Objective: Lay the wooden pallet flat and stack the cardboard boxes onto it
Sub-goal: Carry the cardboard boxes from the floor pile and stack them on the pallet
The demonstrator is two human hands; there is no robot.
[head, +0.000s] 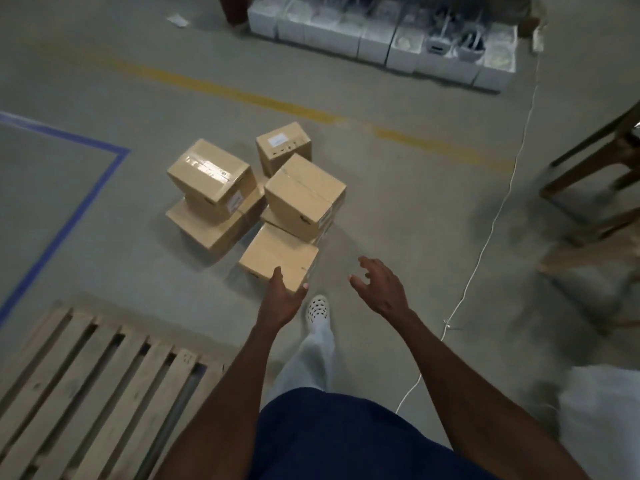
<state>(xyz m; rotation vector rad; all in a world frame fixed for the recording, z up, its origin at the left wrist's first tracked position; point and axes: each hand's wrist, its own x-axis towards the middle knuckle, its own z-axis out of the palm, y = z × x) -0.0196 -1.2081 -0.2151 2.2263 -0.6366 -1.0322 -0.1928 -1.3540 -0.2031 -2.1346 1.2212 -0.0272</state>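
The floor point(104, 81) is grey concrete with a yellow line point(263, 100) and blue tape point(62, 226). The pallet point(86, 386) lies flat at lower left, bare of boxes. A cluster of cardboard boxes point(304, 195) sits on the floor beyond it, some stacked two high. White cartons point(374, 43) line the far edge; a thin white cord point(498, 209) runs down the right. The nearest box point(277, 256) stands at the cluster's near corner. The left hand point(282, 299) reaches to it, fingers spread wide, fingertips at its near edge, not closed on it. The right hand point(381, 289) hovers beside it, grip open and empty. A white shoe point(317, 308) steps between the hands.
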